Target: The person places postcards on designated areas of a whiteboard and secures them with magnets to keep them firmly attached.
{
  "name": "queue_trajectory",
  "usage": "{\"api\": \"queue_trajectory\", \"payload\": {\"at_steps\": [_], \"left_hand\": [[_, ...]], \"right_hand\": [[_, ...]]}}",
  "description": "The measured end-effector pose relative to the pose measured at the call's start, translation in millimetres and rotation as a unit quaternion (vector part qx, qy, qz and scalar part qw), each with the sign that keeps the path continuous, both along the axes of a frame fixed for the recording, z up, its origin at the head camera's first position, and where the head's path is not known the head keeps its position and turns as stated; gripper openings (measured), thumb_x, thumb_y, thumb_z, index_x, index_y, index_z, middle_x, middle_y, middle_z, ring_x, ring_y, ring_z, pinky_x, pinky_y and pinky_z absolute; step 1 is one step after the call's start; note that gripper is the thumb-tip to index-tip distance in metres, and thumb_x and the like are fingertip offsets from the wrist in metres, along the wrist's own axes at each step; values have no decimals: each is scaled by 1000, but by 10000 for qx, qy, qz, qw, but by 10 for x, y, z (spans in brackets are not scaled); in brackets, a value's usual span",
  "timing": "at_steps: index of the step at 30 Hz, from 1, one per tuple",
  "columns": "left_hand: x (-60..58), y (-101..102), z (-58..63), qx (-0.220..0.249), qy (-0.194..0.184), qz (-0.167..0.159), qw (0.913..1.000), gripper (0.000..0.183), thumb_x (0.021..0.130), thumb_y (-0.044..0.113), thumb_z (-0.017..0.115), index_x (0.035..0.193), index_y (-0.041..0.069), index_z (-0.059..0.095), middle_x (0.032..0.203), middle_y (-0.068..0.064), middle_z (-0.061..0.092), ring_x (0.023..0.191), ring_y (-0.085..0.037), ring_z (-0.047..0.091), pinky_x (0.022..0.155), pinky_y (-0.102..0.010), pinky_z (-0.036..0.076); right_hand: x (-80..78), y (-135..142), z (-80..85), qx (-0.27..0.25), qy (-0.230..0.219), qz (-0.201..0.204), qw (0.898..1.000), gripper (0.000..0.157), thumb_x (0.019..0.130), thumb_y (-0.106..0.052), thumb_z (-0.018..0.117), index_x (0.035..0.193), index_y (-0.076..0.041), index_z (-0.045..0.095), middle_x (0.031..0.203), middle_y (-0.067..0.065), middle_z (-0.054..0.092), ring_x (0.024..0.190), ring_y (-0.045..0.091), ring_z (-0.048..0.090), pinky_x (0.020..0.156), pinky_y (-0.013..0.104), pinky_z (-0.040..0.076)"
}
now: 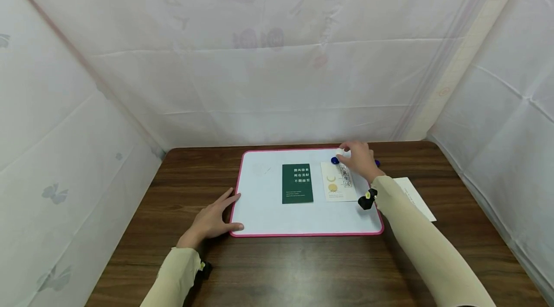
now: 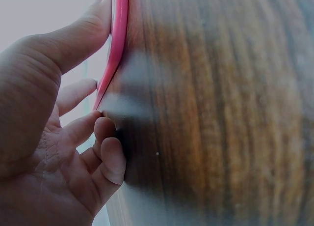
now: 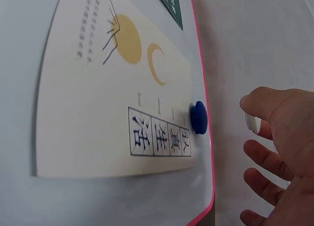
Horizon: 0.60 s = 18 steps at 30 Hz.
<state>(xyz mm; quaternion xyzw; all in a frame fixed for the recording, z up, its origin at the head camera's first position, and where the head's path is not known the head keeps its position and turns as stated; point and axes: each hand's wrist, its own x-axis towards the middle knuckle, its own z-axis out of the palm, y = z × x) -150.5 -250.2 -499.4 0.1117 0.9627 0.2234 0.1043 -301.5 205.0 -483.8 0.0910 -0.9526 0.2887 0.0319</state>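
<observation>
A whiteboard with a pink rim lies on the wooden table. On it are a dark green card and a cream card printed with a yellow circle and crescent. A round blue magnet sits at the cream card's top edge. Just above the board's far right part, my right hand pinches a small white magnet between thumb and index finger. My left hand rests at the board's left edge, with its thumb on the pink rim and its fingers spread.
Right of the board, another white card with printed lines lies on the table. A small blue piece shows beside my right wrist. White sheeting hangs behind the table and along both sides.
</observation>
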Motion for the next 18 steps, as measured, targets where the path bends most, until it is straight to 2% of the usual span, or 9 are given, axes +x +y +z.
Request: {"api": "queue_trajectory", "payload": {"at_steps": [18], "left_hand": [[6, 8, -3, 23, 0, 31, 10000, 95, 80, 56, 83, 157, 18, 44, 168, -15, 27, 140, -50, 43, 103, -78, 33]], "right_hand": [[-27, -251, 16, 56, 54, 201, 9998, 32, 97, -26, 73, 122, -7, 69, 121, 16, 65, 118, 38, 50, 99, 60, 37]]}}
